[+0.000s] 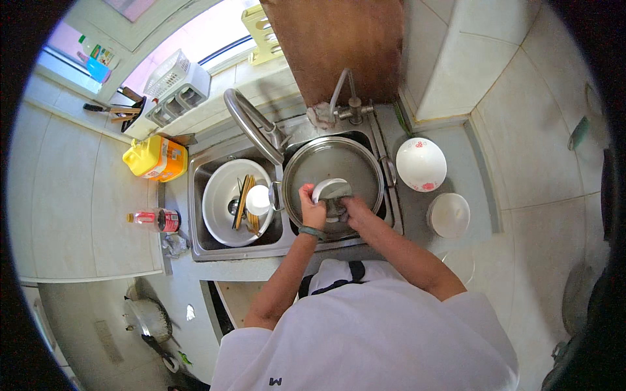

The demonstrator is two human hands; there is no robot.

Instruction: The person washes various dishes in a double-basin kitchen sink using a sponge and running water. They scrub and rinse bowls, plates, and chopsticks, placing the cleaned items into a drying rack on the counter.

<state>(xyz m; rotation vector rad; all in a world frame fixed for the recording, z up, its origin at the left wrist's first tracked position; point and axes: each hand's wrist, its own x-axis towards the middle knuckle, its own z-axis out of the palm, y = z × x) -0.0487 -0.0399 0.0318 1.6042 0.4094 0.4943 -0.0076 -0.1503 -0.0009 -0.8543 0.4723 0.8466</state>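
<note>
Over a large metal pot of water (313,161) in the right sink basin, my left hand (313,209) grips a white bowl (323,188) by its left rim. My right hand (355,211) is at the bowl's right side, its fingers pressing a dark cloth or scouring pad (337,206) against it. The bowl is tilted, and the hands and pad partly hide it. In the left basin a white tub (212,210) holds chopsticks (243,203), a small white bowl (257,200) and a metal ladle or spoon (233,207).
A curved faucet (247,122) rises between the basins. On the right counter stand a floral white bowl (421,163) and stacked pale bowls (449,215). A yellow detergent jug (159,159) and a plastic bottle (159,220) stand on the left. A small tap (355,112) is behind the pot.
</note>
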